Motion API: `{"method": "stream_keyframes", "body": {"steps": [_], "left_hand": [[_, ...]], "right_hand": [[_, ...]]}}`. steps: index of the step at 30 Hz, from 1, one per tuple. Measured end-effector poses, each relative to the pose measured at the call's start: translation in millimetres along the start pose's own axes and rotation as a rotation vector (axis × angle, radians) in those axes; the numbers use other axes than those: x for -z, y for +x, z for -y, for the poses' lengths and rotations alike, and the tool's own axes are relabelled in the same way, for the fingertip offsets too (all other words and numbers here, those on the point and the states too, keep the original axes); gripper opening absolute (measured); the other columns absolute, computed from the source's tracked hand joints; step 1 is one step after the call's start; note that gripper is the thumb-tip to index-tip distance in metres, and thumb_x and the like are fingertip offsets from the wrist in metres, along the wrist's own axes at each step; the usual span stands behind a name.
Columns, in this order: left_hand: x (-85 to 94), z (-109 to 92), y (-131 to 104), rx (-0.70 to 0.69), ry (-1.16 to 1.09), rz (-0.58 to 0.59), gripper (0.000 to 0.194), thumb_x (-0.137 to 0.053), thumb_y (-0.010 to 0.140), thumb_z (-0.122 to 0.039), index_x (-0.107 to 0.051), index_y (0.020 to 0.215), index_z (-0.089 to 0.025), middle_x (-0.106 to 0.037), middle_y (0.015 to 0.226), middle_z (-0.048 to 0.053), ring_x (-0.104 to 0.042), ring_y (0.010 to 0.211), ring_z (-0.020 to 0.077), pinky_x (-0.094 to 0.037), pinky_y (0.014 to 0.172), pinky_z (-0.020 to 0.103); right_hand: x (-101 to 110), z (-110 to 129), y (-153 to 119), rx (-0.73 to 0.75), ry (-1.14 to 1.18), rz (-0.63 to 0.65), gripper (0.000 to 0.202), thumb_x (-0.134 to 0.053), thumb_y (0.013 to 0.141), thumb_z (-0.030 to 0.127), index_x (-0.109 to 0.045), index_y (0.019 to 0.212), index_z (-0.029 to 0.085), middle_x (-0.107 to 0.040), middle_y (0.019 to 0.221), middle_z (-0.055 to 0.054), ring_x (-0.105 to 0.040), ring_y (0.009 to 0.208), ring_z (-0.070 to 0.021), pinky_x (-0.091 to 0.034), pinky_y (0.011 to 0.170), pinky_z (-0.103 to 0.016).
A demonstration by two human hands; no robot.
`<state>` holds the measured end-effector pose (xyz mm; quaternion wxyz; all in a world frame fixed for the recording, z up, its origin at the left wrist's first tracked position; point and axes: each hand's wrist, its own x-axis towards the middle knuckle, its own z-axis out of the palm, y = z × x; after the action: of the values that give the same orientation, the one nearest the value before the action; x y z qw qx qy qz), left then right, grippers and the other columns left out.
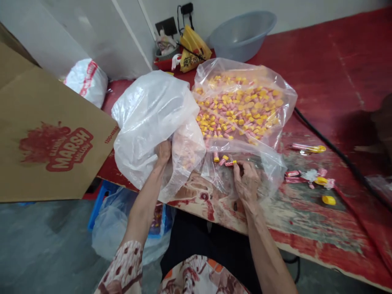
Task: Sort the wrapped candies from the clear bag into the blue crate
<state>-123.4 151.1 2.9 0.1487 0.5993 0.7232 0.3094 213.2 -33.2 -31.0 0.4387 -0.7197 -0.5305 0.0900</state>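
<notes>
My left hand [163,151] reaches into the mouth of a cloudy white plastic bag [150,106]; its fingers are hidden by the plastic. On the bare wood near the table's front edge, my right hand [247,177] has thumb and fingers closed at the yellow cap of a small pink tube [229,163]. Two similar yellow-capped tubes [223,159] lie just left of it. Beyond them, a clear plastic bag [284,94] lies spread open with a heap of such capped tubes [232,106] in it.
At left stands a cardboard box [58,134]. Loose tubes and caps [320,179] lie on the red table [306,61] at right, near a black cable [337,147]. A grey basin [241,36] and a yellow bag [194,49] stand at the back. Below is a blue crate [102,200].
</notes>
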Motion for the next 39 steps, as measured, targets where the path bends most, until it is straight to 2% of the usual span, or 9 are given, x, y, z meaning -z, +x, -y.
{"method": "stream_keyframes", "body": {"steps": [3, 10, 14, 18, 23, 27, 29, 33, 39], "left_hand": [[3.4, 3, -16, -0.021, 0.021, -0.030, 0.017, -0.064, 0.103, -0.027, -0.072, 0.116, -0.019, -0.077, 0.136, 0.019, -0.062, 0.146, 0.0389, -0.045, 0.129, 0.054], [15.0, 10, -60, -0.096, -0.123, -0.097, 0.019, -0.069, 0.104, -0.023, -0.074, 0.122, -0.019, -0.073, 0.130, 0.014, -0.066, 0.135, 0.0310, -0.050, 0.127, 0.049], [28.5, 9, -81, -0.038, -0.141, -0.136, 0.013, -0.077, 0.100, -0.024, -0.076, 0.112, -0.021, -0.071, 0.121, 0.012, -0.069, 0.125, 0.0295, -0.055, 0.119, 0.045], [42.1, -6, -100, 0.006, -0.170, -0.153, 0.014, -0.072, 0.103, -0.027, -0.075, 0.114, -0.020, -0.075, 0.120, 0.012, -0.071, 0.120, 0.0292, -0.058, 0.114, 0.044], [43.1, -40, -132, -0.148, -0.291, 0.041, 0.027, -0.059, 0.113, -0.036, -0.073, 0.132, -0.022, -0.078, 0.134, 0.010, -0.074, 0.123, 0.0246, -0.061, 0.107, 0.036], [23.9, -56, -156, -0.270, -0.280, 0.317, 0.031, -0.061, 0.112, -0.032, -0.071, 0.139, -0.020, -0.080, 0.118, 0.007, -0.076, 0.102, 0.0229, -0.062, 0.094, 0.035], [11.8, -57, -163, -0.280, -0.251, 0.399, 0.033, -0.065, 0.106, -0.028, -0.069, 0.139, -0.021, -0.079, 0.115, 0.006, -0.076, 0.098, 0.0228, -0.063, 0.092, 0.037], [-1.7, -53, -166, -0.235, -0.257, 0.370, 0.041, -0.072, 0.099, -0.030, -0.063, 0.139, -0.021, -0.075, 0.134, 0.012, -0.077, 0.115, 0.0252, -0.065, 0.095, 0.039], [7.8, -54, -168, -0.209, -0.352, 0.437, 0.036, -0.070, 0.106, -0.047, -0.070, 0.131, -0.022, -0.079, 0.118, 0.007, -0.076, 0.104, 0.0217, -0.063, 0.092, 0.034]], "right_hand": [[-1, 0, 3, -0.008, 0.024, -0.008, 0.038, -0.048, 0.110, 0.047, -0.076, 0.102, 0.023, -0.081, 0.108, -0.013, -0.071, 0.102, -0.0295, -0.050, 0.096, -0.043], [3, -2, 2, 0.007, 0.123, -0.072, 0.039, -0.047, 0.113, 0.049, -0.070, 0.095, 0.023, -0.075, 0.098, -0.011, -0.068, 0.093, -0.0272, -0.053, 0.092, -0.041], [2, -3, -3, 0.021, 0.098, -0.056, 0.035, -0.048, 0.113, 0.050, -0.069, 0.107, 0.023, -0.074, 0.109, -0.014, -0.068, 0.103, -0.0297, -0.054, 0.097, -0.044], [-2, -5, -5, 0.049, 0.020, -0.001, 0.031, -0.049, 0.109, 0.040, -0.071, 0.121, 0.022, -0.075, 0.125, -0.016, -0.067, 0.117, -0.0318, -0.052, 0.105, -0.047], [-2, -8, -5, 0.066, -0.014, 0.029, 0.027, -0.052, 0.106, 0.035, -0.072, 0.118, 0.022, -0.076, 0.124, -0.015, -0.067, 0.118, -0.0307, -0.050, 0.105, -0.045], [1, -7, -5, 0.055, -0.029, 0.073, 0.033, -0.053, 0.106, 0.031, -0.073, 0.130, 0.021, -0.075, 0.132, -0.016, -0.067, 0.121, -0.0314, -0.050, 0.106, -0.045], [2, -5, -5, 0.061, -0.039, 0.101, 0.038, -0.053, 0.106, 0.029, -0.073, 0.137, 0.022, -0.073, 0.139, -0.016, -0.067, 0.124, -0.0315, -0.049, 0.107, -0.046], [6, -5, -2, 0.058, 0.015, 0.119, 0.033, -0.054, 0.112, 0.036, -0.077, 0.130, 0.022, -0.075, 0.136, -0.015, -0.068, 0.120, -0.0296, -0.050, 0.107, -0.044], [13, -4, 2, 0.035, 0.227, 0.112, 0.045, -0.053, 0.118, 0.057, -0.080, 0.128, 0.022, -0.079, 0.118, -0.011, -0.068, 0.093, -0.0236, -0.052, 0.091, -0.037]]}}
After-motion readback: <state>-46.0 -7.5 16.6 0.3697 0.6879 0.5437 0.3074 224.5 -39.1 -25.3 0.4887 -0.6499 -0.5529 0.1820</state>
